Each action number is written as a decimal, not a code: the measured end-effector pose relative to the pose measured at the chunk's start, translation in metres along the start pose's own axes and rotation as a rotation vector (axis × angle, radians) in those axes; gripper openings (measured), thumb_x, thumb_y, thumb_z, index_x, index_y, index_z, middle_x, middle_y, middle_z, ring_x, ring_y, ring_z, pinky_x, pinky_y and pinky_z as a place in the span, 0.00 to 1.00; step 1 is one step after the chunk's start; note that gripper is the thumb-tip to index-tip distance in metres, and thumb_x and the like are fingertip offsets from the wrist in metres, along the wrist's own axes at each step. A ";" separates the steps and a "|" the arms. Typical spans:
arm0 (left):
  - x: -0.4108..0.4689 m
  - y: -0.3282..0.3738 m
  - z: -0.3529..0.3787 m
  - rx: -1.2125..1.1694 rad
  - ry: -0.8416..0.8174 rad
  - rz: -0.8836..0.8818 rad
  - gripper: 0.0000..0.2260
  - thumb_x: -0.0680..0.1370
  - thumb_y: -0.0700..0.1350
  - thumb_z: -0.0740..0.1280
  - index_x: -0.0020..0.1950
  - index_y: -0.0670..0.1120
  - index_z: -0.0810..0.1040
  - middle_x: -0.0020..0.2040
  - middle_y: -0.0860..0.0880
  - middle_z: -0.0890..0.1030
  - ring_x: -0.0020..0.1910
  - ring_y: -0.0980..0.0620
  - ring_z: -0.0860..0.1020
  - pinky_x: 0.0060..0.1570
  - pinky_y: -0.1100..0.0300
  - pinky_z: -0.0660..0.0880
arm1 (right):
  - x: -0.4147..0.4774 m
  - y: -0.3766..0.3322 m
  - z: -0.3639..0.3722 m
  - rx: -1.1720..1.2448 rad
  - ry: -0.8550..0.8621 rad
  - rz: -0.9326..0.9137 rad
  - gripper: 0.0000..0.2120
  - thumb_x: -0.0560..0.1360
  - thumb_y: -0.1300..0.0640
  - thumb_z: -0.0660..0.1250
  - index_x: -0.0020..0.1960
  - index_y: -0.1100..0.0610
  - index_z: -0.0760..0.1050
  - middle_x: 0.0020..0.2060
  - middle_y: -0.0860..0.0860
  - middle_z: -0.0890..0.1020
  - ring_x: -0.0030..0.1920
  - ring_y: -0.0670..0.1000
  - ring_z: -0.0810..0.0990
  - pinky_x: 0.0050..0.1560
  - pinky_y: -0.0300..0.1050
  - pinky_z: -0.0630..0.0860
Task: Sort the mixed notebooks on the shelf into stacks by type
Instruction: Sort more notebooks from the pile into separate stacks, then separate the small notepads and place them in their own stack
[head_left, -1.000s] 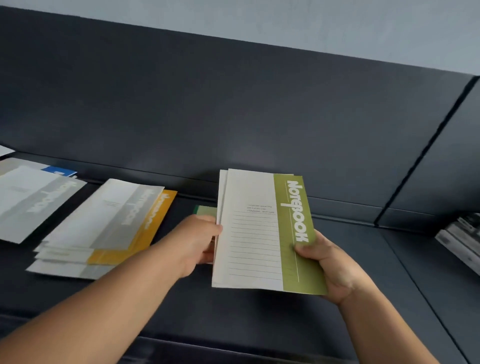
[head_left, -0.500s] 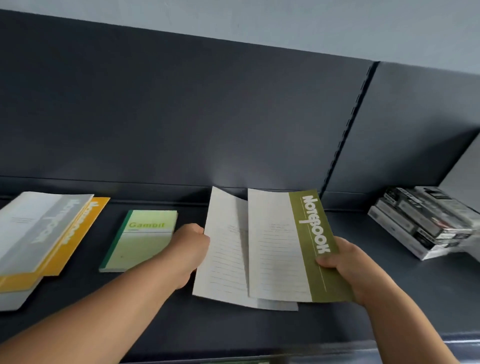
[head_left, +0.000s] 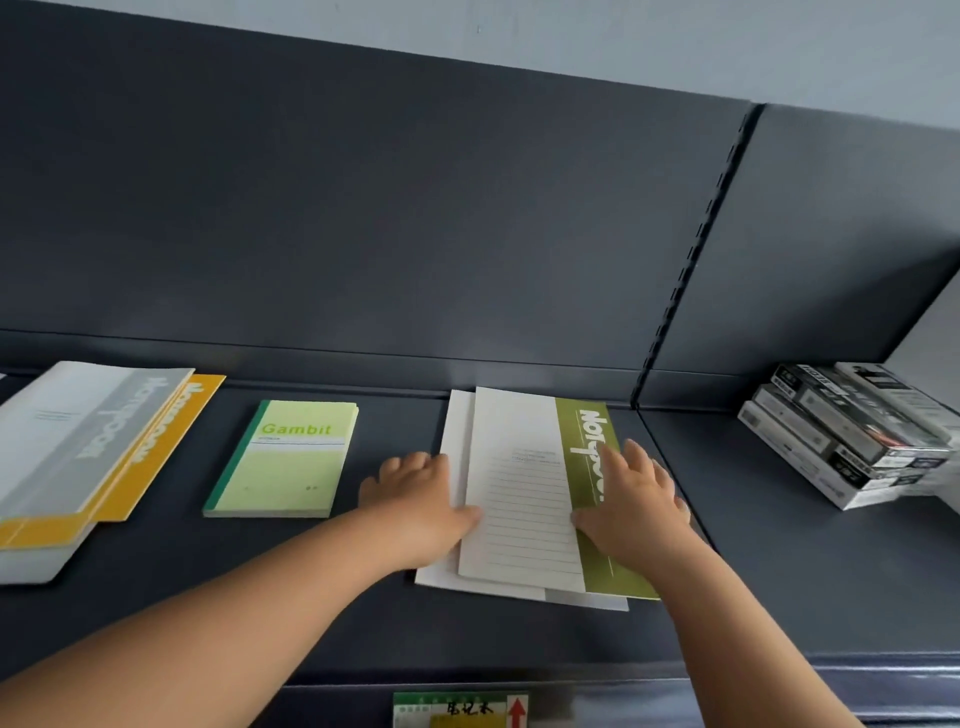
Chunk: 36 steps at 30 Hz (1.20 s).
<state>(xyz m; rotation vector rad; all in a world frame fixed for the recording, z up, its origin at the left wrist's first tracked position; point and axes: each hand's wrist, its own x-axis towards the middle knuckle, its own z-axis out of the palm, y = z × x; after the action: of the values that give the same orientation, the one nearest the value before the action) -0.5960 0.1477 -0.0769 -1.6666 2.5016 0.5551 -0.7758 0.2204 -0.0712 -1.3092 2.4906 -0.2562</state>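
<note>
The pair of white lined notebooks with the olive-green spine band (head_left: 519, 493), held up off the surface half a second earlier, has now been laid on the dark grey metal shelf (head_left: 363, 613), slightly fanned. Nothing is gripped: the left hand (head_left: 415, 499) is spread against the left edge with the thumb on the cover, and the right hand (head_left: 634, 499) is pressed flat on the green band. A green stack is thus judged begun, though the lower book's band is hidden. The small light-green "Gambit" notebook (head_left: 283, 462) and the mixed grey and yellow notebook pile (head_left: 78, 447) are left unsorted. Squaring-up space rightward is limited by the stacked black-and-white boxes (head_left: 852, 436).
</note>
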 end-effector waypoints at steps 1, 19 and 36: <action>-0.002 -0.003 0.001 0.000 0.013 0.021 0.29 0.79 0.61 0.57 0.75 0.49 0.57 0.76 0.50 0.59 0.74 0.45 0.56 0.68 0.50 0.60 | -0.001 -0.005 0.002 -0.028 0.008 -0.029 0.35 0.78 0.51 0.64 0.78 0.48 0.49 0.79 0.50 0.48 0.79 0.58 0.47 0.75 0.61 0.53; -0.110 -0.217 -0.045 0.092 0.551 -0.124 0.29 0.80 0.60 0.56 0.77 0.50 0.55 0.78 0.48 0.56 0.77 0.47 0.53 0.72 0.50 0.53 | -0.083 -0.199 0.066 -0.019 0.078 -0.606 0.28 0.81 0.46 0.60 0.78 0.51 0.58 0.78 0.50 0.59 0.78 0.54 0.56 0.76 0.52 0.55; -0.244 -0.463 -0.093 0.096 0.581 -0.339 0.29 0.80 0.60 0.56 0.78 0.50 0.55 0.78 0.47 0.56 0.77 0.46 0.52 0.74 0.49 0.51 | -0.218 -0.419 0.155 0.281 -0.059 -0.708 0.25 0.81 0.46 0.60 0.75 0.52 0.63 0.73 0.48 0.68 0.67 0.52 0.73 0.65 0.42 0.66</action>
<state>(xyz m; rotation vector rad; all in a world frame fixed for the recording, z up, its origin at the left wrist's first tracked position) -0.0661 0.1718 -0.0408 -2.4122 2.4187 -0.1025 -0.2827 0.1615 -0.0481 -1.9713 1.7663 -0.6805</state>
